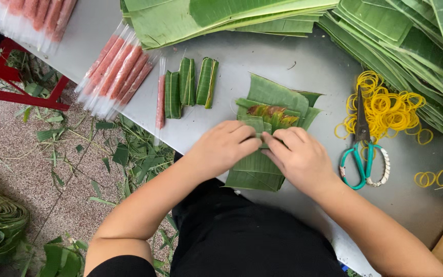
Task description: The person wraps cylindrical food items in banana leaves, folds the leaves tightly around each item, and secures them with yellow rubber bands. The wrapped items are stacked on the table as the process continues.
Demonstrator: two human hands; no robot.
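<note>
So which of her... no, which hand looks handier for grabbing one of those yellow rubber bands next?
Probably the right hand: the yellow rubber bands lie on its side of the table, past the scissors. The left hand would have to cross over the banana leaves both hands are folding.

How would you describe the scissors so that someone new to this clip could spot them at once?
Start at the grey metal table and go to the heap of yellow rubber bands beside the person's right hand. The scissors lie across that heap's near edge, dark blades pointing away. Nothing else there has looped handles, one teal and one wrapped in white.
</note>
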